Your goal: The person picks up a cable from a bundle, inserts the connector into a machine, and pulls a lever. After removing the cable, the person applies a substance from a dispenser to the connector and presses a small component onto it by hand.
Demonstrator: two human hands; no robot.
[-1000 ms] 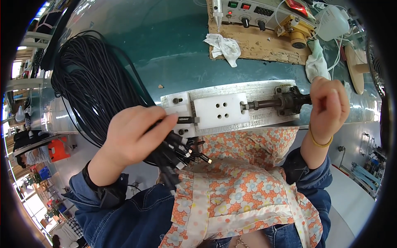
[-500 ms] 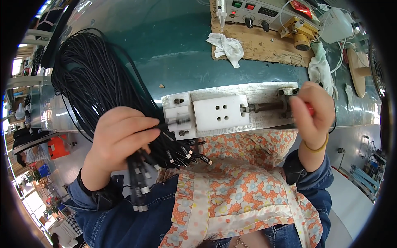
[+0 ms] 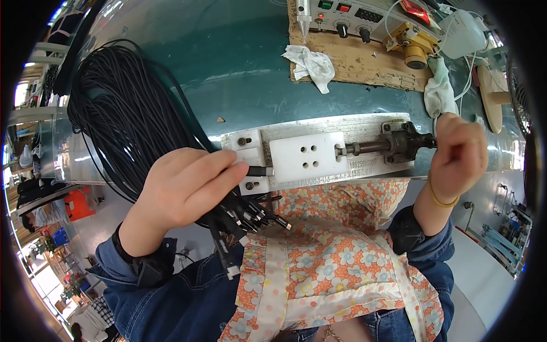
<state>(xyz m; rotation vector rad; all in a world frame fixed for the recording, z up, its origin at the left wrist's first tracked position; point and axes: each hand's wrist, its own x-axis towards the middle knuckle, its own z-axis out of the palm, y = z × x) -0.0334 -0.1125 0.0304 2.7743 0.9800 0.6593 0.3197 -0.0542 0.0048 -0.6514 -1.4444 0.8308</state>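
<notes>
My left hand pinches a black cable plug, its metal tip pointing right at the left end of a white sliding block. More black cables with plugs hang below that hand. The block has several round holes and sits on a metal clamping fixture, joined to a rod and toggle clamp. At the fixture's right end, my right hand is closed around the clamp's red handle, mostly hidden by blurred fingers.
A large bundle of black cables lies at the left of the green table. Behind the fixture are a crumpled white cloth, a cardboard sheet, a control box with knobs and a plastic bottle.
My left hand has moved right, bringing the plug against or close to the white block. My right hand has swung right and slightly down, uncovering the toggle clamp. The block sits slightly farther right.
</notes>
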